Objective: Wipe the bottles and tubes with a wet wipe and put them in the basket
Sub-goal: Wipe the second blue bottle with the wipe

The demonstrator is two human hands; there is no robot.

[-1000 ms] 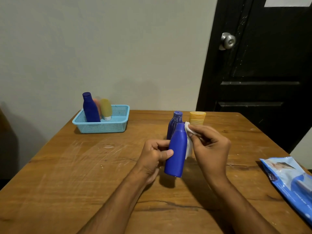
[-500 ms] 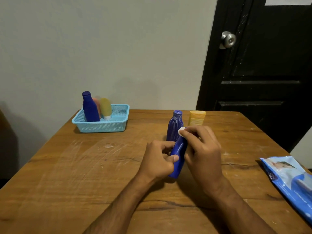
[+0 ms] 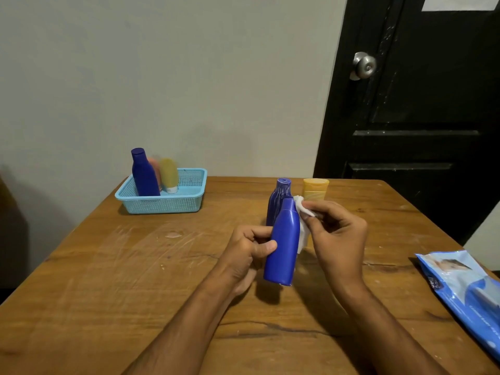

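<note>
A blue bottle was held above the worktop by the left hand, cap up, long axis approx. upright. A wet wipe was pinched vs. its right side by the right hand. The basket was seen far left, nearer the left hand.

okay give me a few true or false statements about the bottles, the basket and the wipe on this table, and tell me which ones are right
1. The left hand holds the blue bottle off the table. True.
2. The right hand holds a sponge. False: it pinches a white wet wipe against the bottle.
3. The basket holds three containers. True.
4. The wipes pack lies inside the basket. False: it lies at the table's right edge.
5. A ribbed blue bottle and a yellow tube stand behind the hands. True.
</note>
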